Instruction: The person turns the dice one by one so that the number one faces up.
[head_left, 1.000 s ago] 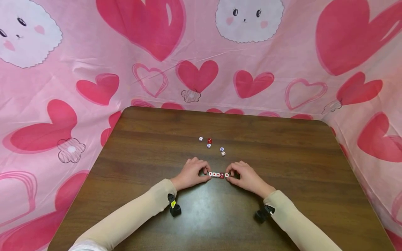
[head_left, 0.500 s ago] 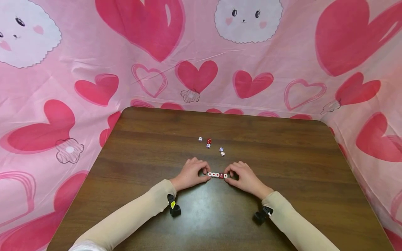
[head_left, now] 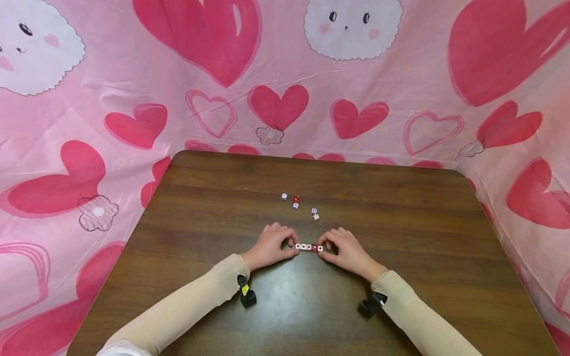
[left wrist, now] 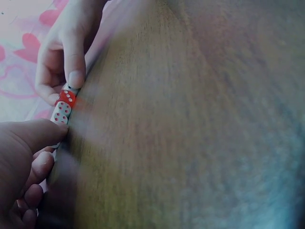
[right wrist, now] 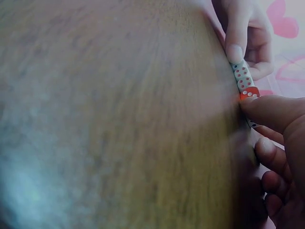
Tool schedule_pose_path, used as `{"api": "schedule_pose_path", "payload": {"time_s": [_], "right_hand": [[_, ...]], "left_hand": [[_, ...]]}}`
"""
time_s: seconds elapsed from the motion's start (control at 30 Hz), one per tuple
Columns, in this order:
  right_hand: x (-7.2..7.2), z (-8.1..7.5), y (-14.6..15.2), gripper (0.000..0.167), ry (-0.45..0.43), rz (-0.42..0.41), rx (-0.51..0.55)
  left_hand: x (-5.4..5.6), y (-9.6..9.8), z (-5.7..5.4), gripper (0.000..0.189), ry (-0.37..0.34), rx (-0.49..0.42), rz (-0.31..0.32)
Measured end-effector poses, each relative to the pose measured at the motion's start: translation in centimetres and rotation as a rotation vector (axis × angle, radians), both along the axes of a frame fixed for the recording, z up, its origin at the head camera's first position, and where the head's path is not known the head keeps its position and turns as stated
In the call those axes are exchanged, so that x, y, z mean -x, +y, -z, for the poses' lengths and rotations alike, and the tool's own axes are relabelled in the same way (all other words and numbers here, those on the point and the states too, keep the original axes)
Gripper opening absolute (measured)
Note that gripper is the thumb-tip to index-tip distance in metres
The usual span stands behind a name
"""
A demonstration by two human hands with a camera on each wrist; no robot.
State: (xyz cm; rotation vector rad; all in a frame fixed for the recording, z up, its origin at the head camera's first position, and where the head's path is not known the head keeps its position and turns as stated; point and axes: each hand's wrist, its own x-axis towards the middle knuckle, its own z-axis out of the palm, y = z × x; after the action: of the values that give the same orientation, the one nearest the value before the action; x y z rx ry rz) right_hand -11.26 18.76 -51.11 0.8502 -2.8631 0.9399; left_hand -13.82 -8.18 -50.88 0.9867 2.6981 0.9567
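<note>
Near the middle of the table, a row of several dice lies between the two hands. Three white dice (head_left: 304, 246) with a red dot on top stand side by side, followed by a red die (head_left: 314, 248) and a white die (head_left: 320, 248) at the right end. Thumb and fingers of the left hand (head_left: 271, 245) pinch the leftmost white die. At the opposite end, the right hand (head_left: 349, 251) pinches the last white die. In the right wrist view, the right thumb partly covers the red die (right wrist: 249, 91). Both wrist views show the dice's dotted sides pressed close together.
Beyond the row lie several loose dice: a white die (head_left: 284, 197), a red die (head_left: 297, 199) with a white die (head_left: 296, 206) right by it, and two white dice (head_left: 315, 214) farther right. Pink heart-patterned cloth (head_left: 285, 64) surrounds the brown wooden table (head_left: 213, 193).
The right hand has slid its white die a little to the left, closing the small gap beside the red die. The left hand has stayed at its end of the row.
</note>
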Motion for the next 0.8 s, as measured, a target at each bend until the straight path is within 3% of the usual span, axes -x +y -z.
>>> {"api": "schedule_pose_path", "payload": {"time_s": [0.43,0.8], "right_hand": [[-0.09,-0.29,0.35,0.027,-0.029,-0.001,0.033],[-0.41,-0.03,0.16,0.024,0.007,0.000,0.029]], "left_hand": [[0.13,0.06,0.12,0.018,0.002,-0.001,-0.007],[-0.10,0.07,0.29,0.017,0.009,-0.002,-0.011]]}}
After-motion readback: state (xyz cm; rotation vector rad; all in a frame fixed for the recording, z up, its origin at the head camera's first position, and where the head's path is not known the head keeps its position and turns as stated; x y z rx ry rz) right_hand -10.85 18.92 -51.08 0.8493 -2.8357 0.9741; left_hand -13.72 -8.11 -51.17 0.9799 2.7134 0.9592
